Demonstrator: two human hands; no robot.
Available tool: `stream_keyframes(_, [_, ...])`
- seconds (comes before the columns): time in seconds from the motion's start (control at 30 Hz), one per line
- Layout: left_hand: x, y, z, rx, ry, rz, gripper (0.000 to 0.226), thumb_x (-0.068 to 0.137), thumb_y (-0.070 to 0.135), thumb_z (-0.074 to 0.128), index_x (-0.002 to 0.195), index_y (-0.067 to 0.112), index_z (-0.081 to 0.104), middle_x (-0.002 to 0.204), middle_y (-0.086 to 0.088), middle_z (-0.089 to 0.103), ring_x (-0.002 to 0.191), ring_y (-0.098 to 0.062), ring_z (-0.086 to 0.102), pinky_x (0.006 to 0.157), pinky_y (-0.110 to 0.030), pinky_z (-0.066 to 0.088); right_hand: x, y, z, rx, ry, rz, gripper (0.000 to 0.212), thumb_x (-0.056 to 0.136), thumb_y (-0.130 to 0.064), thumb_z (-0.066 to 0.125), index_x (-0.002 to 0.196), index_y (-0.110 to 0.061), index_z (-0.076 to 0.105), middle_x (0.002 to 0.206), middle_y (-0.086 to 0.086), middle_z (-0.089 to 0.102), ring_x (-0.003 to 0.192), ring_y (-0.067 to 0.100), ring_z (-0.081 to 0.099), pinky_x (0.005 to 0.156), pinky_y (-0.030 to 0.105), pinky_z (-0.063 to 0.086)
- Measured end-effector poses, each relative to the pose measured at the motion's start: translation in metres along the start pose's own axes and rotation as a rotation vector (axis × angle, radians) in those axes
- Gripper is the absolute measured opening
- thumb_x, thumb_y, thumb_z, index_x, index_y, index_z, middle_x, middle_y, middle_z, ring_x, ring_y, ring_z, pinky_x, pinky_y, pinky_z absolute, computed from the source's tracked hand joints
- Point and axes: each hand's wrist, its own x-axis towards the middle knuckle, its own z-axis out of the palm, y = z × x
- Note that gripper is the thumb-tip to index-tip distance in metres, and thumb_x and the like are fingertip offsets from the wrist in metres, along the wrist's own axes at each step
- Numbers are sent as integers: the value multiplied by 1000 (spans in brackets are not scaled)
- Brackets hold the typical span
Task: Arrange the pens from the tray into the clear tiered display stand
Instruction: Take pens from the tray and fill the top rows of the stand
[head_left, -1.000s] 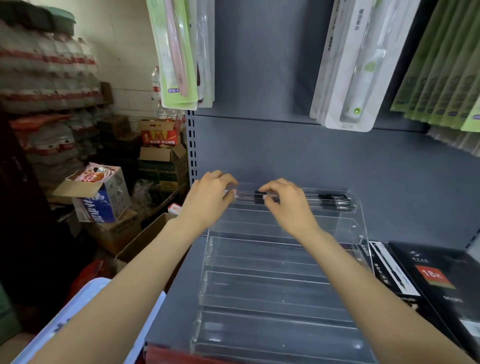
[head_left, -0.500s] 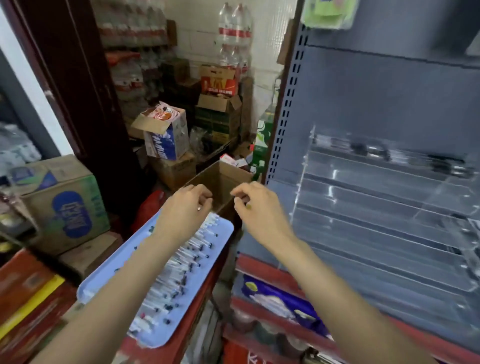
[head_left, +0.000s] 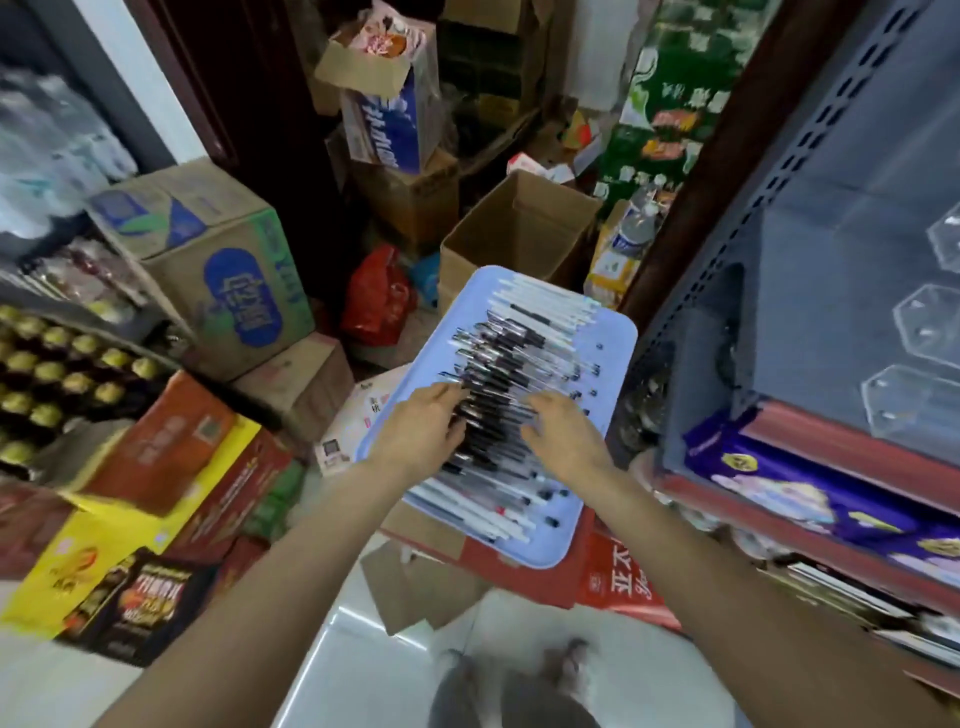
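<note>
A light blue tray (head_left: 615, 340) rests on red cartons below me and holds a pile of several pens (head_left: 511, 348), black ones in the middle and white ones at both ends. My left hand (head_left: 418, 431) is at the left ends of the black pens, thumb and bent fingers closing round them. My right hand (head_left: 569, 434) is at their right side, its fingers curled down onto the same bunch. Part of the clear tiered display stand (head_left: 930, 317) shows at the right edge, on the grey shelf. Motion blur softens the fingers.
A grey shelf unit (head_left: 810, 270) with a perforated upright stands on the right, purple packs (head_left: 810, 483) beneath it. An open cardboard box (head_left: 519, 228) sits behind the tray. Stacked cartons (head_left: 208, 260) and drink boxes crowd the left. White floor tiles (head_left: 363, 649) lie below.
My view swung from the display stand down and left to the tray. Both hands left the stand's top tier and dropped onto the black pens in the tray.
</note>
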Motion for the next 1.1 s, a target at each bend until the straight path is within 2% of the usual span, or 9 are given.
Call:
stream_keyframes(0.13, [1,-12,14,7,-18,68,44,99,23,43,141,14,37,151,-3,31,134,-25,37,104,-40,38,0,3,19,-92,71,-18,42,99,-25,45,140,-15,40,138,6,43,120,24,46,88,36,49])
stream_keyframes(0.27, [5,-13,14,-137,87,68,30,94,13,53,123,6,56,127,-12,52,113,-30,53,98,-38,41,3,4,19,-115,138,-68,31,96,-24,51,125,-12,50,125,9,45,118,24,42,87,33,44])
stream_keyframes(0.4, [13,-12,9,-201,114,41,20,89,6,59,109,4,61,109,-13,55,95,-30,59,89,-35,45,7,4,18,-182,112,-72,18,95,-23,53,108,-9,52,118,9,43,115,25,39,84,31,41])
stream_keyframes(0.57, [18,-14,3,-219,48,42,21,88,5,60,109,3,62,112,-13,52,98,-25,55,82,-11,31,10,4,13,-188,-29,-72,26,93,-22,58,111,-5,53,113,9,39,113,27,37,89,38,43])
stream_keyframes(0.7, [18,-15,1,-247,32,25,22,88,6,61,111,4,63,115,-12,52,101,-24,55,81,-6,25,9,0,10,-179,-45,-52,23,94,-21,54,112,-6,51,113,11,41,106,28,42,86,43,45])
stream_keyframes(0.8, [19,-16,1,-263,28,11,21,90,9,60,110,6,63,115,-10,53,101,-23,55,79,-8,28,7,-5,5,-164,-40,-52,23,96,-21,51,113,-6,49,109,12,47,100,28,46,77,40,46])
stream_keyframes(0.9, [17,-17,-1,-263,34,19,21,89,13,61,109,9,63,113,-8,54,101,-23,57,86,-17,35,6,-7,1,-162,-31,-62,14,96,-19,51,103,-10,43,76,4,48,65,24,45,51,35,34])
stream_keyframes(1.03, [13,-15,-3,-296,39,11,21,89,16,61,109,10,62,112,-7,53,99,-23,57,86,-21,39,1,-9,-5,110,-37,8,15,92,-19,59,102,-10,54,84,11,61,68,21,58,63,38,48])
stream_keyframes(1.1, [11,-11,-8,-330,84,-8,28,89,18,62,115,9,57,111,-7,53,100,-23,56,86,-24,39,-4,-10,-10,328,-28,51,14,89,-15,63,101,-8,59,86,14,64,66,11,59,68,29,49])
